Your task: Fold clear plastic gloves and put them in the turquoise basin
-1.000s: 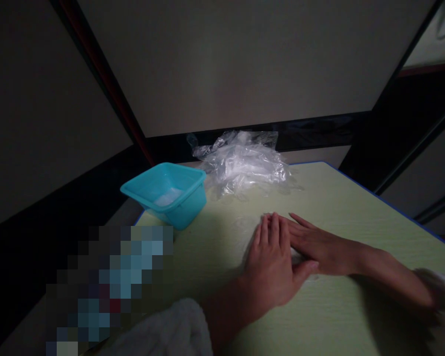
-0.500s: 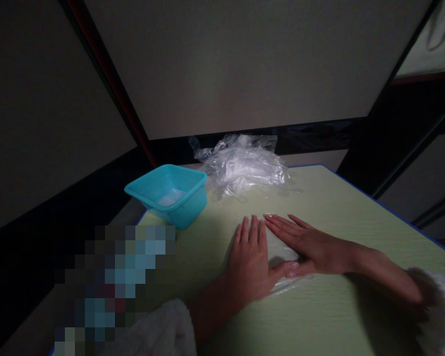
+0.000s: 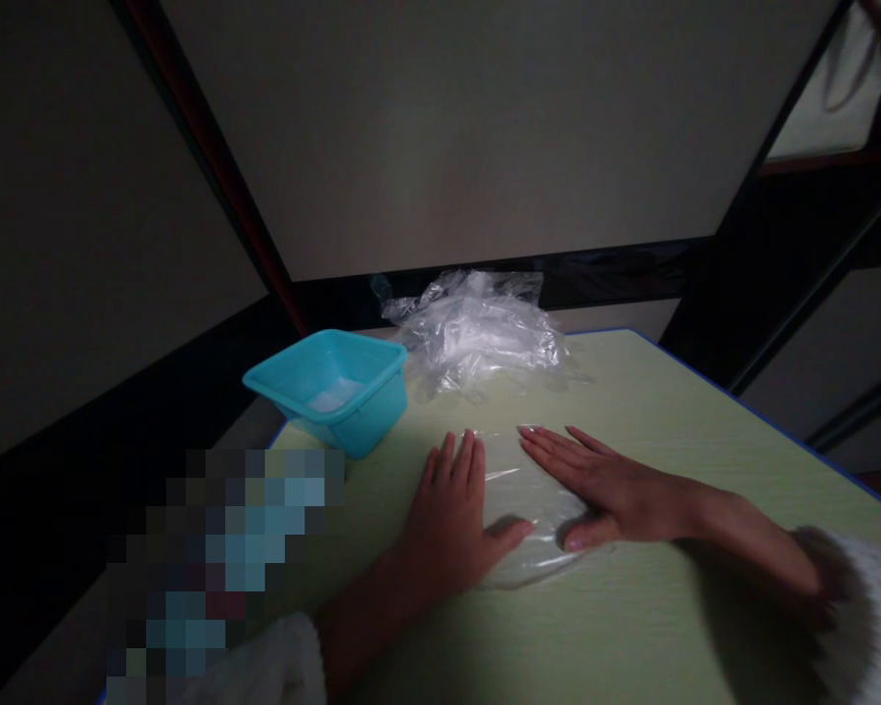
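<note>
A clear plastic bag (image 3: 518, 494) lies flat on the pale green table (image 3: 675, 431), with shiny creases across it. On its left side rests my left hand (image 3: 451, 519), palm down, fingers stretched forward and thumb out to the right. My right hand (image 3: 594, 490) lies flat over the bag's right side, its fingers pointing to the far left and its thumb apart. A gap between the two hands shows the middle of the bag. The parts of the bag under my palms are hidden.
Behind my hands, a crumpled heap of clear plastic bags (image 3: 485, 333) sits at the table's far edge. A turquoise plastic basin (image 3: 371, 421) stands to its left, with something whitish (image 3: 336, 395) inside. A blurred-out patch covers the table's left edge. Panels rise behind the table.
My left hand has slid left across the plastic bag, away from my right hand, and more of the bag shows between them. The right hand has stayed nearly still.
</note>
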`<state>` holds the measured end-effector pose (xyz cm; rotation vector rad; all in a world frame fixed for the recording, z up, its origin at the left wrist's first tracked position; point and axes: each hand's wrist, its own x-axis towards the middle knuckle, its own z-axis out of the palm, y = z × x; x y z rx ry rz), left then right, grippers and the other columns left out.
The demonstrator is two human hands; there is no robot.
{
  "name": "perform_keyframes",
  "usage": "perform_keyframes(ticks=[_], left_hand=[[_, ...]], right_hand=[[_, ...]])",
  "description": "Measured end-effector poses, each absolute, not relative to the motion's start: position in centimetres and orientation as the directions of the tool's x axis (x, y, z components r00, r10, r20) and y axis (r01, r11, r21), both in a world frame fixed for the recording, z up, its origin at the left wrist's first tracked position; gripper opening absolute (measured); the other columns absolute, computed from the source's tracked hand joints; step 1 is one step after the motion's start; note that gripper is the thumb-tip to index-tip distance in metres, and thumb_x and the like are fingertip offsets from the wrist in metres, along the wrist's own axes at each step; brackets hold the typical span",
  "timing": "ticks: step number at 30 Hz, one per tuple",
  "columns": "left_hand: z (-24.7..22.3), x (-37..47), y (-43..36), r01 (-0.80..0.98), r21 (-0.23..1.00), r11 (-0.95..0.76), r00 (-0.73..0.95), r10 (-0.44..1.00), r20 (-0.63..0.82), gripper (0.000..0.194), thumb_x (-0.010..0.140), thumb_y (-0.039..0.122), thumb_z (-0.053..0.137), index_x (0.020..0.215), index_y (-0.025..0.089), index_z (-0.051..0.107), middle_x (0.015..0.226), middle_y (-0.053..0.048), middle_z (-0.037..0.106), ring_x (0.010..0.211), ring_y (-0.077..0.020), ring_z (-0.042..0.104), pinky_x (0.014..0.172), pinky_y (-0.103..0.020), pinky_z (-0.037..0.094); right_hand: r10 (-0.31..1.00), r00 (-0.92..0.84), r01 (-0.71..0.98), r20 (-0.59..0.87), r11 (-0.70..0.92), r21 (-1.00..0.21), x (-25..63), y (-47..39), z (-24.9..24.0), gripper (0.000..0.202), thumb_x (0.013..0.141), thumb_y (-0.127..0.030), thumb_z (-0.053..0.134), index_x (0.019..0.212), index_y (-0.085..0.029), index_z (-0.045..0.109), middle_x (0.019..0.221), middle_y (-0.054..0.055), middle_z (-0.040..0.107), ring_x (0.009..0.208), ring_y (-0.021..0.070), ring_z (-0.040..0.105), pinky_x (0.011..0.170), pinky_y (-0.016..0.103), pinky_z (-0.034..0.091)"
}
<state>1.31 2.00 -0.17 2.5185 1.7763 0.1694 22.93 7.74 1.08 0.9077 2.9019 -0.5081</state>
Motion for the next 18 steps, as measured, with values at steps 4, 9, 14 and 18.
perform_keyframes(ticks=[4, 9, 14, 18], left_hand=[[0.0, 0.7, 1.9, 0.938, 0.121, -0.324, 0.323, 0.946, 0.033, 0.091, 0.076, 0.057, 0.054, 0.138, -0.003, 0.025, 0.146, -0.023, 0.020, 0.135, -0.0373, 0.017, 0.107, -0.054, 0.023], [-0.4, -0.3, 1.8, 0.924, 0.160, -0.347, 0.344, 0.938, 0.048, 0.087, 0.076, 0.052, 0.055, 0.138, -0.002, 0.024, 0.146, -0.024, 0.018, 0.136, -0.0369, 0.014, 0.107, -0.055, 0.022], [-0.7, -1.6, 1.6, 0.867, 0.301, -0.398, 0.366, 0.917, 0.158, 0.071, 0.081, 0.034, 0.048, 0.138, 0.005, 0.018, 0.145, -0.022, 0.027, 0.135, -0.0310, 0.023, 0.106, -0.056, 0.023], [-0.5, -2.2, 1.8, 0.816, 0.391, -0.426, 0.359, 0.904, 0.234, 0.059, 0.084, 0.024, 0.042, 0.136, 0.011, 0.019, 0.131, -0.016, 0.051, 0.126, -0.0252, 0.042, 0.108, -0.056, 0.021]], right_hand=[[0.541, -0.828, 0.559, -0.148, 0.779, -0.284, 22.9, 7.7, 1.1, 0.098, 0.076, -0.070, 0.043, 0.144, -0.014, -0.001, 0.149, 0.019, 0.005, 0.136, 0.0324, 0.005, 0.107, 0.058, 0.006], [0.552, -0.816, 0.577, -0.170, 0.767, -0.280, 23.0, 7.7, 1.2, 0.099, 0.076, -0.071, 0.042, 0.144, -0.013, -0.001, 0.150, 0.018, 0.004, 0.137, 0.0310, 0.003, 0.108, 0.056, 0.003], [0.548, -0.829, 0.554, -0.114, 0.773, -0.309, 23.4, 7.7, 1.1, 0.098, 0.076, -0.068, 0.046, 0.144, -0.016, -0.003, 0.150, 0.017, 0.004, 0.136, 0.0320, 0.005, 0.108, 0.058, 0.007], [0.563, -0.820, 0.566, -0.107, 0.768, -0.299, 23.7, 7.6, 1.0, 0.097, 0.077, -0.067, 0.045, 0.144, -0.017, -0.005, 0.150, 0.017, 0.005, 0.136, 0.0325, 0.007, 0.108, 0.057, 0.010]])
